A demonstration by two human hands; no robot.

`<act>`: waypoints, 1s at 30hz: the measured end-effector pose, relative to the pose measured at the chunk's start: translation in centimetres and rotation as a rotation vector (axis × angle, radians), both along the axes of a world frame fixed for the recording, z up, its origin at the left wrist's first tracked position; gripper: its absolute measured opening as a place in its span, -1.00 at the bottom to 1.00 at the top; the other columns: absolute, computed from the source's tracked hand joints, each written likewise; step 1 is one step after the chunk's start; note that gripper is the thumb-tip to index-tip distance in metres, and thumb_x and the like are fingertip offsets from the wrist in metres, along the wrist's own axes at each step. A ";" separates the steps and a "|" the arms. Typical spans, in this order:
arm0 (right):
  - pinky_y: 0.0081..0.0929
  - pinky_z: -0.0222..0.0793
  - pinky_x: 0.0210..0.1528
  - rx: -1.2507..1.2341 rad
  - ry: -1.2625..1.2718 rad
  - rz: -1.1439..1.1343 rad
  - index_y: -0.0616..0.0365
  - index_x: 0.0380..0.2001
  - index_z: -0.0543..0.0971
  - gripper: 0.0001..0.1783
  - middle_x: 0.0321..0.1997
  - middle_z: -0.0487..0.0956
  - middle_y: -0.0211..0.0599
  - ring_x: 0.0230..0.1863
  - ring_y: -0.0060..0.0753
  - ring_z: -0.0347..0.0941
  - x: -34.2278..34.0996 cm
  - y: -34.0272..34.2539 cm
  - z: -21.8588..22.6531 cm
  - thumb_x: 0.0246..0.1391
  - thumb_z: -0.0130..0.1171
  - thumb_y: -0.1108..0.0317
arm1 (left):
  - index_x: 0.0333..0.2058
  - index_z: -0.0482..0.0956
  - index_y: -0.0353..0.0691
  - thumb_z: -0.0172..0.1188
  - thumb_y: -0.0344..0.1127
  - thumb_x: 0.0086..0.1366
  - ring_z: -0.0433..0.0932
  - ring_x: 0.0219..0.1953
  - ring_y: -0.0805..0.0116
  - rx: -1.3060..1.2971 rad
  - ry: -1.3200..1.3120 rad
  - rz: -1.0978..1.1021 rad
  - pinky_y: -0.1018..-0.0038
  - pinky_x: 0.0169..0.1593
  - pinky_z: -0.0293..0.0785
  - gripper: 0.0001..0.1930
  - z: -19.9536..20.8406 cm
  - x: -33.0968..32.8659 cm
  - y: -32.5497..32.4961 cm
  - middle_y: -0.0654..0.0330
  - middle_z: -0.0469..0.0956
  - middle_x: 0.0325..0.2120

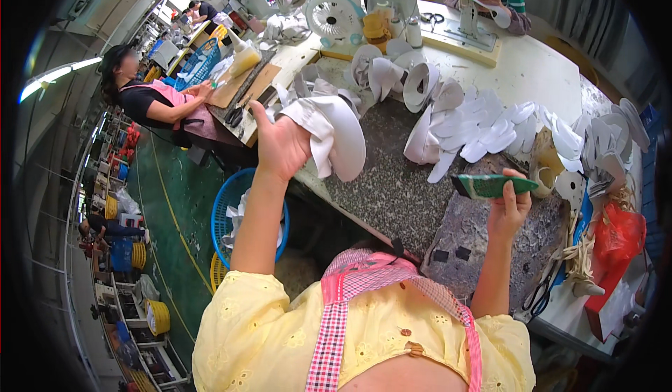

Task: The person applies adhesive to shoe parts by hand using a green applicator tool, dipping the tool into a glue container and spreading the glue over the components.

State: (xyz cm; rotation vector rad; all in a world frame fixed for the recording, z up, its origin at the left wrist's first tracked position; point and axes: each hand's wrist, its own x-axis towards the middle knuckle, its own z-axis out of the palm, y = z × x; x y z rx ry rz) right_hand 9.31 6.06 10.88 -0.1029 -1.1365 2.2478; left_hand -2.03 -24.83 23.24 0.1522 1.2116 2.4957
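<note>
White cloth piece (343,138), one: at 3 o'clock of left hand (285,145), touching it, finger grip hidden, and at 10 o'clock of right hand (511,208), which grasps green tool (484,186) pointing toward 9 o'clock.

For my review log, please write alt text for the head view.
A person's left hand holds a curved white piece; the right hand holds a green, dark-tipped tool over a worktable bearing many white pieces.
</note>
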 end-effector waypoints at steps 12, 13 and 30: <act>-0.72 0.42 -0.48 0.267 0.084 0.229 0.33 -0.27 0.41 -0.79 -0.25 0.39 -0.31 -0.41 -0.62 0.39 -5.9 -9.7 3.5 -0.06 0.00 0.57 | 0.06 -0.11 -0.52 -0.51 0.48 -0.04 0.09 0.08 0.05 0.138 -0.139 -0.014 0.20 0.10 0.02 0.04 -4.5 -4.1 -1.9 -0.13 0.04 0.04; -0.73 0.44 -0.47 0.282 0.063 0.240 0.33 -0.27 0.41 -0.79 -0.22 0.38 -0.32 -0.40 -0.62 0.39 -6.1 -10.4 3.4 -0.06 0.00 0.58 | 0.06 -0.11 -0.52 -0.51 0.48 -0.04 0.09 0.08 0.05 0.150 -0.144 0.001 0.20 0.10 0.02 0.04 -4.9 -4.3 -3.0 -0.13 0.04 0.04; -0.58 0.28 -0.46 1.033 0.290 0.269 0.19 -0.42 0.53 -0.79 -0.43 0.50 -0.25 -0.45 -0.42 0.38 -14.5 -20.1 6.3 -0.26 0.12 0.58 | 0.09 -0.17 -0.44 -0.48 0.46 -0.03 -0.02 0.14 0.01 0.348 -0.201 -0.130 0.19 0.15 -0.10 0.02 -8.4 -11.1 -9.3 -0.12 -0.06 0.10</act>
